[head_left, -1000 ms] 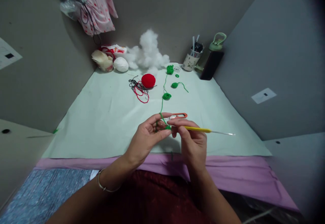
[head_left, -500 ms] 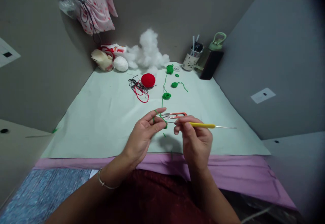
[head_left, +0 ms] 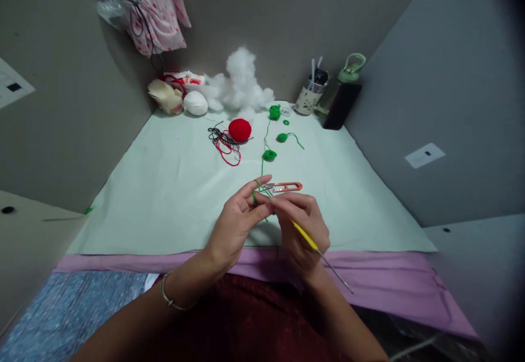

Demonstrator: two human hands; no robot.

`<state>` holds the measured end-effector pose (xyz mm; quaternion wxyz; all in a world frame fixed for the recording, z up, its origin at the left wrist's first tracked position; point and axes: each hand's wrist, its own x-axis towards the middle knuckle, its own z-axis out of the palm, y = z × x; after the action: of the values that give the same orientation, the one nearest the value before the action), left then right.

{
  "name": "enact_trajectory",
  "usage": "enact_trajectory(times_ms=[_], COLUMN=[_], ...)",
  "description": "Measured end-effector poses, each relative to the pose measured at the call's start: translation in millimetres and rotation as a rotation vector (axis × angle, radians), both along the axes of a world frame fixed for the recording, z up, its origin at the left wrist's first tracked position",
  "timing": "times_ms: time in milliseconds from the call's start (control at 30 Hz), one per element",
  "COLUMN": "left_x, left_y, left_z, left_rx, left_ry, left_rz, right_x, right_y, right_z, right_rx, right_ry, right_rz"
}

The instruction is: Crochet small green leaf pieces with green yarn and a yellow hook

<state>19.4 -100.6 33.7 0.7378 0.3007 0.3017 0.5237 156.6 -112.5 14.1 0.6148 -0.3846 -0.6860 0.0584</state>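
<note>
My left hand [head_left: 238, 222] is closed in a pinch on green yarn [head_left: 262, 168], which loops over its forefinger and runs back across the table. My right hand [head_left: 301, 225] grips a yellow-handled crochet hook [head_left: 305, 236]; its metal end points down to the right toward my lap and its working tip meets the yarn at my left fingertips. The two hands touch just above the table's near edge. Orange snips [head_left: 285, 187] lie on the pale green sheet [head_left: 164, 187] right behind my fingers.
Farther back lie small green crocheted pieces [head_left: 269, 155], a red crocheted ball [head_left: 240, 130] with red and black thread scraps [head_left: 223, 143], white stuffing [head_left: 238, 86], a cup of tools [head_left: 308, 97] and a dark bottle [head_left: 342, 99]. Grey partition walls close in on three sides.
My right hand swung the crochet hook from pointing right to pointing down-right toward me and closed in on my left fingers. The left hand stayed almost in place with the yarn.
</note>
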Motion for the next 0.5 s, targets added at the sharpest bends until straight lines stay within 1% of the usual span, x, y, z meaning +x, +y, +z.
enact_trajectory(times_ms=[67,133,200,267,333,400,433,500], left_x=[0.5,1.0,1.5,2.0,2.1,1.4,0.8,-0.2], left_y=[-0.7,-1.7,-2.6,-3.1,-2.7,-1.6,-0.8,0.6], left_z=[0.2,0.6,0.4,-0.5,-1.6,-2.1,-2.1,-1.9], left_rx=[0.019,0.007,-0.007,-0.004,-0.007,-0.033,-0.047,-0.068], left_ry=[0.013,0.018,0.03,0.047,0.034,-0.023,-0.058,-0.118], left_rz=[0.035,0.02,0.005,0.033,0.042,-0.033,-0.089,-0.183], right_x=[1.0,2.6,3.6,2.9,0.4,-1.8,-2.3,-1.2], right_y=[1.7,3.8,5.0,4.1,1.7,-0.4,-0.7,0.0], right_z=[2.0,4.3,4.5,1.8,-2.0,-3.1,-2.0,2.7], right_rx=[-0.069,-0.159,-0.225,-0.185,-0.046,0.07,0.071,0.003], right_ry=[0.065,0.162,0.195,0.097,-0.047,-0.074,-0.047,0.005], right_rz=[0.063,0.12,0.14,0.075,-0.041,-0.101,-0.089,-0.014])
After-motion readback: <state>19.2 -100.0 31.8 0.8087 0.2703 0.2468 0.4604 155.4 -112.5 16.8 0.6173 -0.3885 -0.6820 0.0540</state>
